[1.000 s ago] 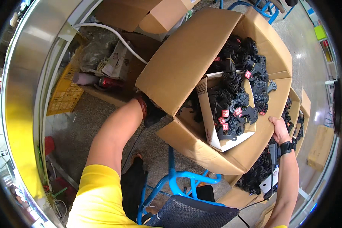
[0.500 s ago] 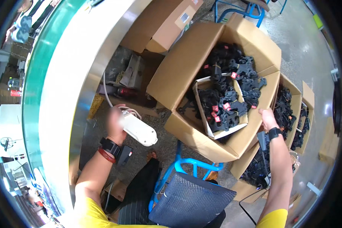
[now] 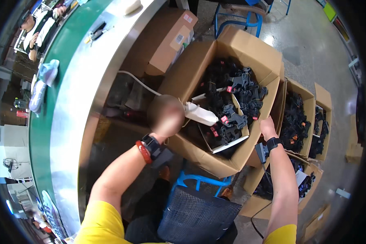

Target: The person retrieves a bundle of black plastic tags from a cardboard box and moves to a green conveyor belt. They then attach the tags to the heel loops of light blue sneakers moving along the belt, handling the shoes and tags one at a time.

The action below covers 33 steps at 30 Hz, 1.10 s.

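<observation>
My left hand (image 3: pixel 166 118), partly blurred, is closed on a white power strip (image 3: pixel 201 114), which it holds over the left side of a big open cardboard box (image 3: pixel 205 154). A white cord (image 3: pixel 140 82) trails from the strip toward the workbench. Inside the box, bundles of black plastic clips or hangers (image 3: pixel 248 87), some with red tags, lie in and around a smaller white-edged carton (image 3: pixel 233 145). At the box's right edge my right hand (image 3: pixel 268 128) grips the cardboard wall. Both wrists wear black straps, and a red bracelet sits on my left.
A long workbench (image 3: pixel 69 134) with a green strip runs along the left, with pliers (image 3: pixel 96 31) on it. More cartons of black parts (image 3: pixel 296 118) stand at right. A blue-framed stool (image 3: pixel 199 213) is in front of me. Across the bench a person (image 3: pixel 40 30) sits.
My left hand has carried the power strip right, from beside the bench to over the big box. My right hand keeps its grip on the box edge. The view has shifted.
</observation>
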Each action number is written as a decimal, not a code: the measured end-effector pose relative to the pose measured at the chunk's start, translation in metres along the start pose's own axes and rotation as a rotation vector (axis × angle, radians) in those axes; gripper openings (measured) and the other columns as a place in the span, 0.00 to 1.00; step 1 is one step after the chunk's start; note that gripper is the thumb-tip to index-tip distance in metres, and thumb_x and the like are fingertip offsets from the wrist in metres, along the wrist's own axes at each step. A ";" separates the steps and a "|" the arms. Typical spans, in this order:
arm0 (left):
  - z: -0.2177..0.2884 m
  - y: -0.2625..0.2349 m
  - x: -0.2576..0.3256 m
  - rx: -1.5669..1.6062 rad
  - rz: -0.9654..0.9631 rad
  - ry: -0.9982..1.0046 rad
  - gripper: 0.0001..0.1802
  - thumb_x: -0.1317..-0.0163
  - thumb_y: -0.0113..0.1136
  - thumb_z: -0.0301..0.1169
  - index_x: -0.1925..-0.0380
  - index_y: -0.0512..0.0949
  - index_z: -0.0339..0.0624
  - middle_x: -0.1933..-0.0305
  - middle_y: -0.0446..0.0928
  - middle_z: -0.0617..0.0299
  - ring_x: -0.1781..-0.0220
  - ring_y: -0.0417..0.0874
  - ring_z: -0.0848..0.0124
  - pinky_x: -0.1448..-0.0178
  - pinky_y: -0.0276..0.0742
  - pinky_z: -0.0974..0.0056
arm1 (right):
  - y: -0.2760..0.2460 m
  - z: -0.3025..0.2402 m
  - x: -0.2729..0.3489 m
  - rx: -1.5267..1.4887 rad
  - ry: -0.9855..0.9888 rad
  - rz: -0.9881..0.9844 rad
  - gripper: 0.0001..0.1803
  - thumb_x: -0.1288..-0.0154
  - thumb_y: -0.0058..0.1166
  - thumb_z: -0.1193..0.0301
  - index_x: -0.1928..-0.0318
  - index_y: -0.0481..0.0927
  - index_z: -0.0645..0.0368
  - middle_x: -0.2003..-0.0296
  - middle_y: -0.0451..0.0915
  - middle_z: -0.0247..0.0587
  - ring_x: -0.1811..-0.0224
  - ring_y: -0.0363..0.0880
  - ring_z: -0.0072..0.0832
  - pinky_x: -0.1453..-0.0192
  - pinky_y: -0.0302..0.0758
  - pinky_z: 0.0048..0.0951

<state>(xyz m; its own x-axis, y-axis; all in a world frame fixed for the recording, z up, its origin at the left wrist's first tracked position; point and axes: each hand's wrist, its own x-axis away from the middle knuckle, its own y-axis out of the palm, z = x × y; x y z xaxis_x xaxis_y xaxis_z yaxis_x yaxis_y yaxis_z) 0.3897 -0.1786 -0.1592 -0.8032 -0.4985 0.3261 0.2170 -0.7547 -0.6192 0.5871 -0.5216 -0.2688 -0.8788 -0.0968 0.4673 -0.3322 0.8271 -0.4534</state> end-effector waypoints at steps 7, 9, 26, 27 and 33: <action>-0.055 0.029 -0.045 -0.204 0.066 0.071 0.30 0.53 0.58 0.28 0.44 0.69 0.43 0.44 0.70 0.45 0.45 0.73 0.49 0.44 0.71 0.54 | -0.002 -0.009 0.006 -0.173 0.098 -0.111 0.20 0.40 0.45 0.77 0.45 0.67 0.62 0.60 0.76 0.41 0.61 0.76 0.32 0.58 0.74 0.33; -0.041 0.029 -0.050 -0.247 -0.075 -0.010 0.28 0.52 0.57 0.28 0.46 0.72 0.43 0.53 0.77 0.43 0.51 0.77 0.48 0.48 0.74 0.53 | -0.003 -0.017 0.011 -0.222 0.146 -0.133 0.21 0.40 0.45 0.78 0.45 0.67 0.62 0.59 0.75 0.41 0.61 0.76 0.32 0.57 0.74 0.33; -0.084 0.052 -0.009 0.122 0.310 0.292 0.25 0.53 0.53 0.23 0.49 0.74 0.38 0.61 0.78 0.41 0.54 0.78 0.48 0.51 0.75 0.56 | 0.005 -0.022 -0.006 -0.269 -0.220 -0.226 0.22 0.43 0.44 0.82 0.46 0.69 0.61 0.57 0.76 0.41 0.57 0.75 0.33 0.52 0.73 0.32; -0.082 0.051 -0.011 0.150 0.324 0.303 0.25 0.53 0.53 0.22 0.49 0.73 0.37 0.60 0.78 0.41 0.54 0.78 0.48 0.51 0.75 0.57 | 0.012 -0.018 -0.015 -0.223 -0.312 -0.188 0.22 0.43 0.42 0.81 0.46 0.69 0.62 0.58 0.76 0.43 0.56 0.75 0.33 0.52 0.72 0.32; -0.080 0.057 -0.003 0.164 0.324 0.259 0.26 0.52 0.52 0.20 0.49 0.72 0.36 0.57 0.79 0.44 0.51 0.79 0.51 0.48 0.73 0.59 | 0.013 -0.039 -0.024 -0.034 -0.286 -0.108 0.18 0.40 0.40 0.78 0.48 0.70 0.63 0.59 0.76 0.48 0.56 0.74 0.37 0.49 0.70 0.35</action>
<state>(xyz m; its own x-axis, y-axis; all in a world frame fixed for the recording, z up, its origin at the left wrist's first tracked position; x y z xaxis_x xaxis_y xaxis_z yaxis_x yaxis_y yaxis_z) 0.3605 -0.1858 -0.2521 -0.7872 -0.6128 -0.0690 0.5487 -0.6450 -0.5318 0.6173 -0.4868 -0.2564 -0.9012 -0.3334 0.2769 -0.4219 0.8208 -0.3850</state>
